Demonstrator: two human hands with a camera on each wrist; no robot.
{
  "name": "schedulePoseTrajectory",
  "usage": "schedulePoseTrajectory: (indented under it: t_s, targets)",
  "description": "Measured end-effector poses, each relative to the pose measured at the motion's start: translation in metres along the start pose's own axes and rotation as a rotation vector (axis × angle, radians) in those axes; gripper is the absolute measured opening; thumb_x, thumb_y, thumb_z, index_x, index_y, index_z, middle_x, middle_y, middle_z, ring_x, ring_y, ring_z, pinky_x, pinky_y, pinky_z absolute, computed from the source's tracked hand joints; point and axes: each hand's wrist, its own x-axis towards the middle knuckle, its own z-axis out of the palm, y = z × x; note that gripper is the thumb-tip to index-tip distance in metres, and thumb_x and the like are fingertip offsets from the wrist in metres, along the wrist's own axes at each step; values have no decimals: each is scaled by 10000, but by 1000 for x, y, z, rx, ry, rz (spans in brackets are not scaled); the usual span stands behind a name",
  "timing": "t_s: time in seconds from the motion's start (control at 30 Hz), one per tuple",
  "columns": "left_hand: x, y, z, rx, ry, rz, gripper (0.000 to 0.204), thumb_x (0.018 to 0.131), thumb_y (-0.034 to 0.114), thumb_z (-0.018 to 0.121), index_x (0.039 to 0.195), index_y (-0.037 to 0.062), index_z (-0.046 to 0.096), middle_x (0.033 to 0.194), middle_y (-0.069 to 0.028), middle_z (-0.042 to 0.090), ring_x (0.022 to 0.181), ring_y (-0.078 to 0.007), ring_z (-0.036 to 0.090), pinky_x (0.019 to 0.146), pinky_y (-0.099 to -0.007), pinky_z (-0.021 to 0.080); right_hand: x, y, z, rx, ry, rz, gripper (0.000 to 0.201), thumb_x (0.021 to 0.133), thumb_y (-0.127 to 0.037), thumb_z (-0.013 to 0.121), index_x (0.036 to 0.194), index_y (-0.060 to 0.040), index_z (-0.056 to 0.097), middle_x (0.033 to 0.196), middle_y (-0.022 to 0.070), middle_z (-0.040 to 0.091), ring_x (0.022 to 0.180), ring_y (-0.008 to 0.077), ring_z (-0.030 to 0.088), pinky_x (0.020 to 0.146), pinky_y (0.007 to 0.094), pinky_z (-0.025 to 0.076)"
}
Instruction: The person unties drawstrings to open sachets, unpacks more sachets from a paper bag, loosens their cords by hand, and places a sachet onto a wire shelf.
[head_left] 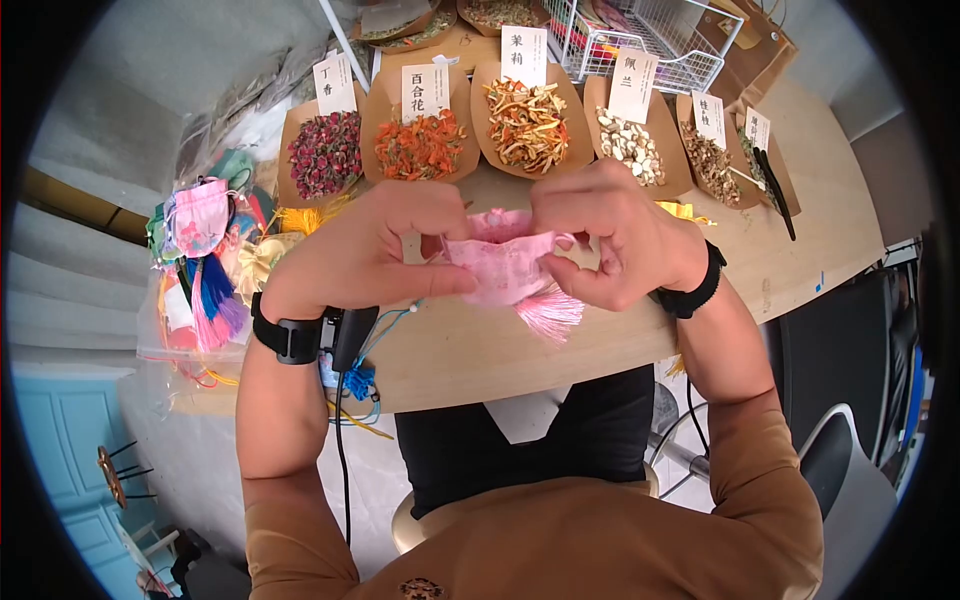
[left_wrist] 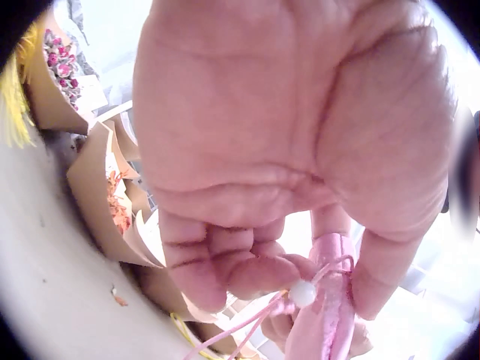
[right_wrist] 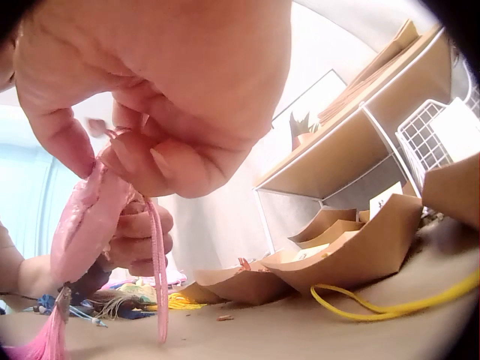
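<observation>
A pink drawstring pouch [head_left: 500, 272] hangs above the table between both hands, its mouth spread apart. My left hand [head_left: 375, 245] pinches one side of the mouth between thumb and fingers. On the opposite side, my right hand [head_left: 615, 240] grips the rim the same way. From the pouch's bottom hangs a pink tassel [head_left: 552, 312]. In the left wrist view a white bead [left_wrist: 302, 292] sits on the pink cord [left_wrist: 232, 330] beside the fingers. The right wrist view shows another cord loop [right_wrist: 160, 277] dangling. The pouch's inside is mostly hidden.
Paper trays of dried rosebuds [head_left: 325, 155], orange petals [head_left: 420, 145], yellowish strips [head_left: 525, 125] and white pieces [head_left: 630, 145] line the table's back, with label cards. Finished-looking pouches [head_left: 200, 220] with tassels lie left. A white wire basket [head_left: 660, 50] stands behind; black tongs [head_left: 775, 190] rest at right.
</observation>
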Motion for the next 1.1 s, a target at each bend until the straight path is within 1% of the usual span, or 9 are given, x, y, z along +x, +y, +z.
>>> schedulePoseTrajectory:
  t_s: [0.13,0.3,0.5,0.57,0.6,0.67,0.77,0.93,1.1]
  targets:
    - [1,5,6,-101,89,-19,127,717,25,733,772,50,622,817,-33,533,783,-160,492,703,-269,372,1,0,8,-19,54,12,117,647,-25,635,744,-2,573,645,109,516,517,280,504,447,347,382]
    - [-4,4,1,-102,59,-1,166,678,38,748,755,47,601,829,-42,504,788,-167,477,700,-267,363,0,-2,8,-46,115,-37,125,649,-35,652,734,-2,567,633,101,494,510,289,494,437,351,376]
    - [-4,5,1,-92,16,-29,218,626,43,767,730,41,576,819,-36,469,773,-169,454,680,-259,351,-1,-3,4,-129,48,-83,144,647,-54,682,701,-7,558,626,88,463,482,279,471,423,354,368]
    - [-2,4,-2,-55,-14,-7,224,623,39,772,729,40,575,818,-37,468,767,-167,450,673,-262,352,-2,3,4,-139,63,-161,130,625,-36,681,706,-15,581,622,75,446,471,222,449,404,307,328]
    - [-2,5,-1,-92,47,-10,211,625,38,777,726,39,591,812,-33,467,759,-163,453,667,-264,354,-1,4,4,-148,66,-170,130,625,-36,681,706,-15,581,622,75,446,471,222,449,404,307,328]
    - [-4,7,-2,-115,109,-2,199,626,37,782,722,39,608,805,-30,466,752,-158,455,660,-266,356,0,2,5,-189,171,-168,155,626,-24,684,769,-27,626,665,66,486,474,211,473,409,297,357]
    - [-4,10,-4,-26,135,39,178,626,-34,763,711,77,653,785,-11,465,734,-150,493,634,-261,398,4,-5,10,-199,157,-208,198,631,-18,692,823,-49,655,704,54,516,487,197,505,416,293,385]
    - [-4,17,-5,-13,145,36,210,623,-66,742,732,98,667,772,-2,438,730,-149,486,612,-263,387,2,-11,8,-184,85,-164,250,650,12,645,888,-57,611,755,62,500,569,246,543,465,332,428]
    - [-4,16,-5,-4,143,43,187,621,-57,740,725,75,658,778,-11,449,733,-156,490,629,-269,391,1,-10,10,-164,88,-156,173,661,14,649,802,-54,575,740,71,489,561,253,529,470,346,413]
